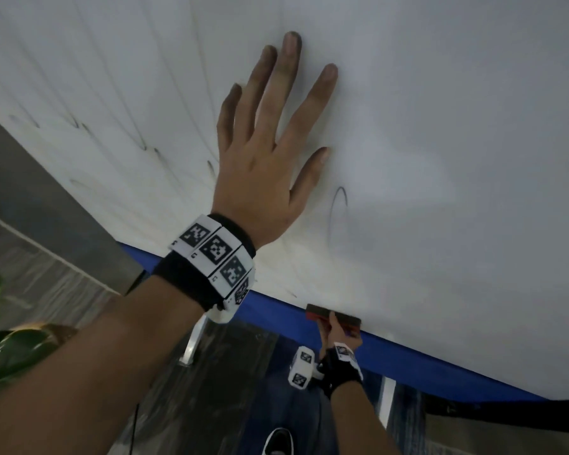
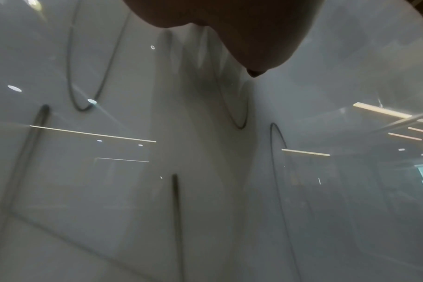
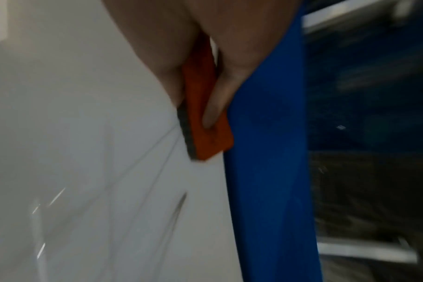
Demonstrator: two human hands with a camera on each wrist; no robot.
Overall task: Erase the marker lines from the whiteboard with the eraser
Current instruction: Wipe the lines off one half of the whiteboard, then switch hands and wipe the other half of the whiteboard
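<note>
Red eraser [image 1: 333,317] – right hand [image 1: 335,329] gripping, whiteboard [image 1: 440,126] edge

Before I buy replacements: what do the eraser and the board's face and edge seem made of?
Eraser: matte orange-red body, probably foam or plastic, with a dark grey pad, likely felt. Whiteboard: glossy white face that mirrors ceiling lights in the left wrist view; the material beneath is hidden. Blue edge strip: smooth and matte, material unclear.

Whiteboard [image 2: 326,95] surface is showing smooth and glossy, mirroring ceiling lights. Eraser [image 3: 203,106] is showing a matt orange back over a dark, felt-like pad. Blue frame edge [image 3: 266,171] is looking smooth, matt.
</note>
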